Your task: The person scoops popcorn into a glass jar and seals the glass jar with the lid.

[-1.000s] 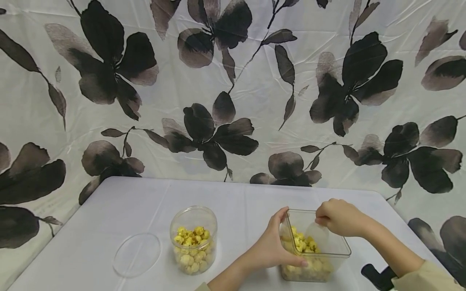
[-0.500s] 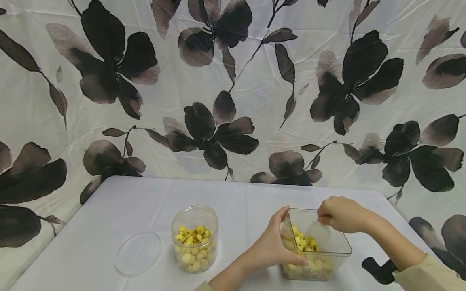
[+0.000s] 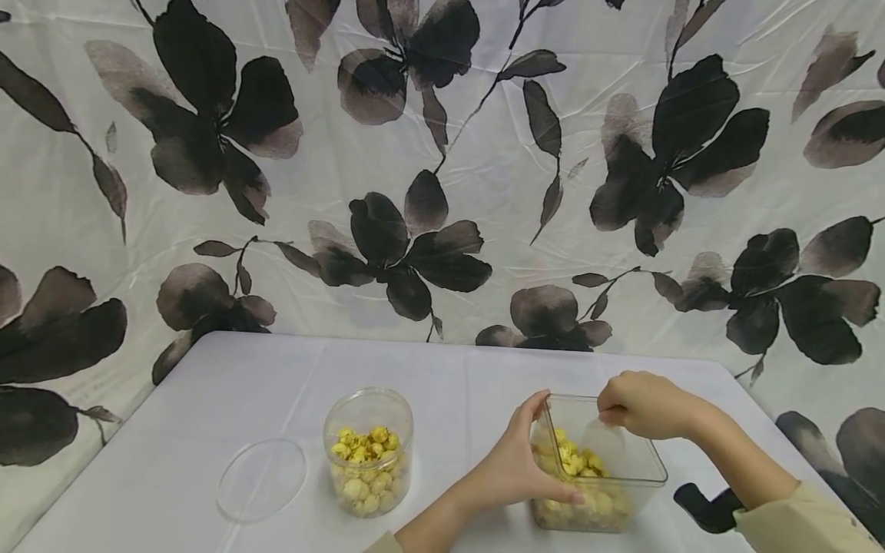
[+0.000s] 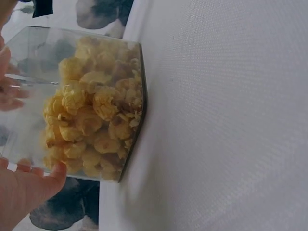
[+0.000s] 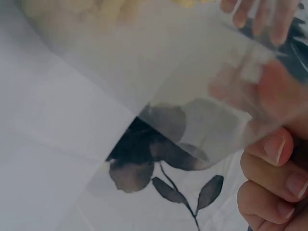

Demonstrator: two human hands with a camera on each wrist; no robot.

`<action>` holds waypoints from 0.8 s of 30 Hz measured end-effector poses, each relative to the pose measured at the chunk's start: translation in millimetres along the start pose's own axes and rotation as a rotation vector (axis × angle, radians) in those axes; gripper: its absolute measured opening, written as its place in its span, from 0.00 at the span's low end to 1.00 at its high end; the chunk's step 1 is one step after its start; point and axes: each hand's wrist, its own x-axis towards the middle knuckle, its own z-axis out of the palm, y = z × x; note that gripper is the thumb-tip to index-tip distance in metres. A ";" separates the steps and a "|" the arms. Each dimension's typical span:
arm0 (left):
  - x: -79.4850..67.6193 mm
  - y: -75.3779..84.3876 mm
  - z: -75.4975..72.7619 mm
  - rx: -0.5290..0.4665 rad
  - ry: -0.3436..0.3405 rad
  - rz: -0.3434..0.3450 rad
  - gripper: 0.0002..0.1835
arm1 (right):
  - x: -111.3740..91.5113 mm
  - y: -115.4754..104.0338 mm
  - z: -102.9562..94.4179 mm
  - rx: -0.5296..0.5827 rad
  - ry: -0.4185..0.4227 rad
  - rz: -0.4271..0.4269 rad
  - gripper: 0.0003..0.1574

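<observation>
A clear square-rimmed plastic container (image 3: 643, 485), part filled with yellow popcorn (image 3: 577, 461), stands toward the right of the table. My left hand (image 3: 518, 465) grips its left side, thumb along the near wall and fingers round the far left corner. In the left wrist view the popcorn shows through the wall, with the left thumb (image 4: 57, 177) against it. My right hand (image 3: 650, 403) is at the far rim with curled fingers, pinching a thin, translucent whitish piece (image 5: 211, 122) inside the container. The kind of piece is unclear through the blurred wall.
A clear round jar (image 3: 369, 453) of popcorn stands open to the left. Beside it lies a thin clear disc (image 3: 261, 480), like a lid. The table (image 3: 415, 361) has a white cover, with a floral cloth (image 3: 415, 115) behind. A black object (image 3: 708, 507) is near the right forearm.
My right hand has shifted very slightly left, and the whitish piece is harder to see in the head view. The black object appears a little farther left. My left hand stays on the container.
</observation>
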 end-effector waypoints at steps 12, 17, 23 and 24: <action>1.3 -0.8 2.2 -0.026 0.001 0.007 0.61 | -6.0 11.4 3.7 0.249 -0.023 0.015 0.17; -0.4 -1.1 2.5 -0.050 0.003 0.011 0.62 | -10.7 15.4 9.0 0.348 -0.037 0.076 0.14; 0.1 -2.0 3.2 -0.060 0.012 0.017 0.62 | -15.3 10.4 11.3 0.407 0.014 0.189 0.13; 0.3 -2.3 3.3 -0.057 0.015 0.015 0.62 | -15.4 9.0 11.5 0.415 0.022 0.203 0.13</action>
